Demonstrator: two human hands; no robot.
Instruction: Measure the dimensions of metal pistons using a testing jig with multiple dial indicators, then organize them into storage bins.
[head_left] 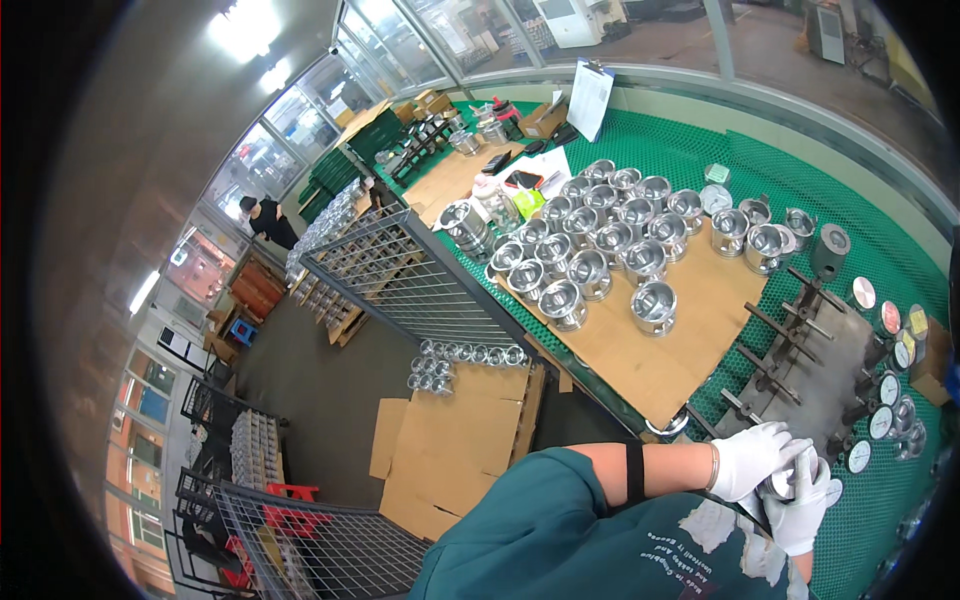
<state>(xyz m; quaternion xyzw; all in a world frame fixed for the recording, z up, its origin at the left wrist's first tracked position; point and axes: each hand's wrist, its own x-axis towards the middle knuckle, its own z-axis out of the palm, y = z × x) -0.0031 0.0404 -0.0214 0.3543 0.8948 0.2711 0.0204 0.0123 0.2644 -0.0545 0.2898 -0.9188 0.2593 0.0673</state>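
Observation:
Both of my hands, in white gloves, are at the lower right around one shiny metal piston (779,484). My left hand (755,460) grips it from the upper left, fingers reaching over its top. From below and to the right, my right hand (802,508) has its fingers wrapped round the same piston, hiding much of it. Just beyond my hands lies a grey metal fixture plate (815,385) with several rods standing out of it. Round dial gauges (880,422) line the plate's right side, the nearest (858,456) close to my right hand.
Many pistons (590,270) stand on a cardboard sheet (640,365) over a green mat (670,145). A grey hollow cylinder (830,250) stands beyond the fixture. A clipboard (590,100) leans at the back. Left are a wire-mesh cage (410,275), a cardboard-topped pallet (450,440) and a distant person (268,222).

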